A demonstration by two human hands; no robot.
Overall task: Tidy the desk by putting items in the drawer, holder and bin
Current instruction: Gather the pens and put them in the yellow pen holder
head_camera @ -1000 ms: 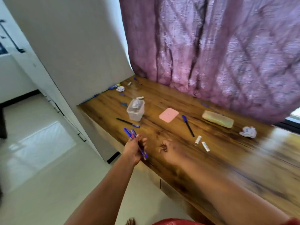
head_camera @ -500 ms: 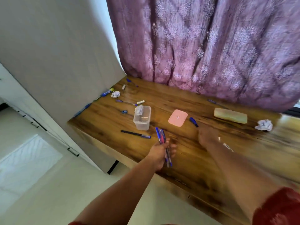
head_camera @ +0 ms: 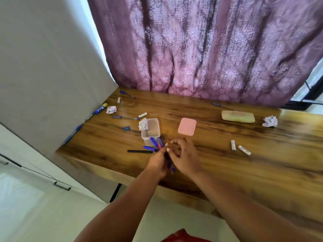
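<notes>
Since half second earlier, right hand [head_camera: 183, 158] had left far side of desk, come back to meet left hand [head_camera: 157, 162] at bundle of pens [head_camera: 156, 145]. Left fingers curled round bundle, caps fanned upward just in front of clear holder [head_camera: 150, 131]. Right fingers bent against bundle, thumb side touching; whether it had added pen, cannot tell. Likely meaning: pens gathered, ready for holder. Outward: black pen [head_camera: 139, 151] just left of hands, pink pad [head_camera: 187, 126] beyond, crumpled paper [head_camera: 270, 121] far right, all on desk [head_camera: 262, 163].
</notes>
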